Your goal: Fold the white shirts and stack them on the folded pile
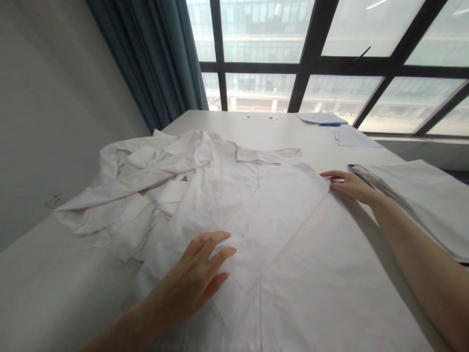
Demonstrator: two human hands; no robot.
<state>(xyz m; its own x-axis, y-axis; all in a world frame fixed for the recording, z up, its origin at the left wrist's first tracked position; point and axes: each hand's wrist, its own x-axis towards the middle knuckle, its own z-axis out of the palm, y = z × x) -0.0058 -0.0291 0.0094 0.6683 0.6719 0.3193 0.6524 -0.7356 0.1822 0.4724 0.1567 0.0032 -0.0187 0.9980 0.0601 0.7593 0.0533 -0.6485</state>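
- While most of the lower view is filled by the white table (318, 151), a good chunk of it is covered by cloth.
- White garment (286, 215): spread out right below and between the hands, with its long axis pointed away from the person; a stitched band (258, 156) can be spotted at the far end.
- Bunched white fabric (154, 190): heaped to the left, beyond the left hand; whether it's joined to the garment can't really be made out.
- Folded white cloth (425, 195): left on the right side, past the right hand, apart from the garment.
- Left hand (200, 274): held over the garment's middle, so its centre line is nearer this one; fingers loosely parted, nothing gripped, contact hard to tell.
- Right hand (350, 186): reached farther out; the garment's right edge is met by the fingertips (324, 174), but whether it's pinched can't be told.
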